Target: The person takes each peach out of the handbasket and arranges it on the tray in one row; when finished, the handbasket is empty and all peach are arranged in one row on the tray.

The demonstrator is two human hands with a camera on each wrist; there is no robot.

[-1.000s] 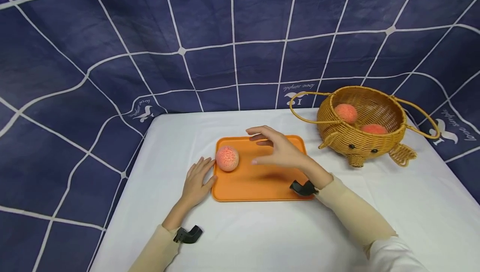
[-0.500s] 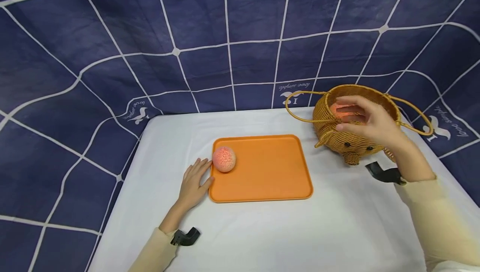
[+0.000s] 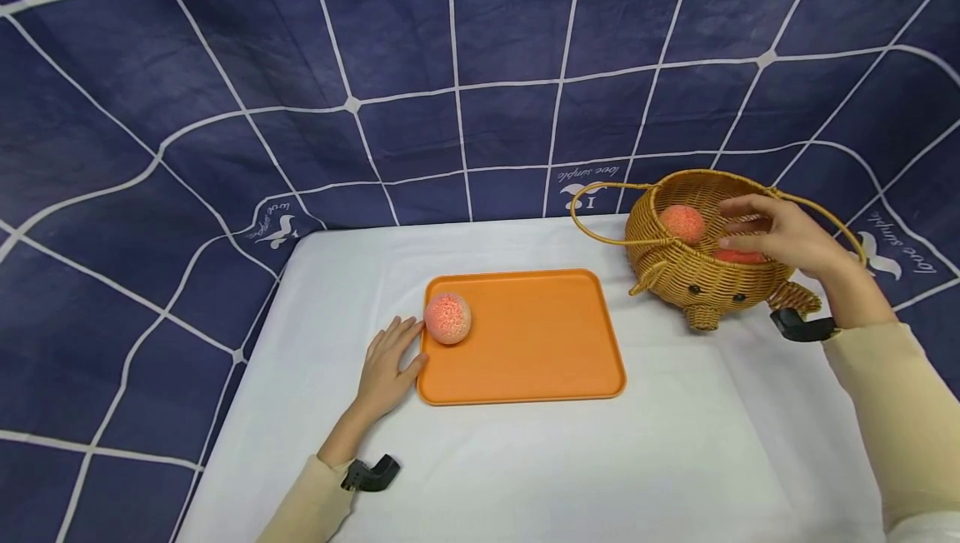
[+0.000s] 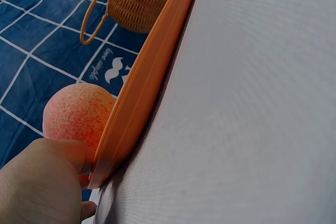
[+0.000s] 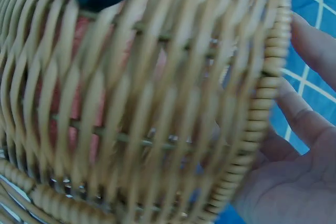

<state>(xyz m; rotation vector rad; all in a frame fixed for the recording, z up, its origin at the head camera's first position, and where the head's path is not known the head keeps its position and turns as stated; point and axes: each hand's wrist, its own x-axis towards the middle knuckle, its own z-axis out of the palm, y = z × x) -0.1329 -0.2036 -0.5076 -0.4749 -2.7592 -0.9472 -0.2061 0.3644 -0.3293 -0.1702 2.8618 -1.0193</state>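
My left hand (image 3: 386, 370) lies with its fingers extended at the left rim of the orange tray (image 3: 543, 339). Beside those fingertips, a round pink speckled peach (image 3: 447, 318) sits in the tray; the left wrist view also shows this peach (image 4: 79, 111) just past the hand. At the right, my right hand (image 3: 802, 235) hovers at the opening of a wicker basket (image 3: 667, 281) with an animal face, fingers loosely bent and holding nothing. Inside the basket are one peach (image 3: 682, 224) and a second peach (image 3: 738, 256), partly hidden by the front rim, below the right fingers.
Two long wicker handles stick out from the basket, the left handle (image 3: 577, 218) reaching toward the tray. A white cloth (image 3: 525, 468) covers the table. Behind it hangs a dark blue curtain (image 3: 510, 127) with white grid lines.
My right hand has moved from above the tray rightward to the basket, then a little farther right over the second peach. My left hand stays at the tray's rim.
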